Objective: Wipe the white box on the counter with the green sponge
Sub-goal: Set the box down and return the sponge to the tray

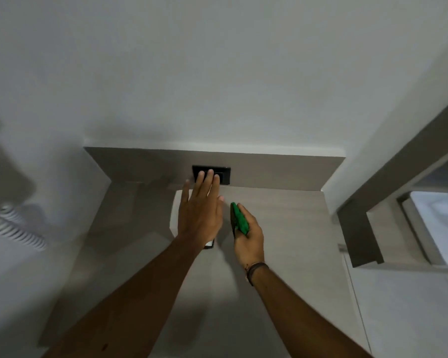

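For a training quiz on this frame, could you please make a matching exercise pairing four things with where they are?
Things:
1. green sponge
2. left hand
3. black switch plate
4. coiled white cord

Places:
A. far left edge
B. on the backsplash
C. held in the right hand
D. flat over the white box

Pairs: 1-C, 2-D, 3-B, 4-A

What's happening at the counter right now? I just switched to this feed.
A person is cleaning a white box that lies on the counter by the back wall. The left hand is spread flat, open, over the box, covering most of it. The right hand grips the green sponge just to the right of the box, apparently not touching it. A black outlet plate sits on the backsplash behind the fingers.
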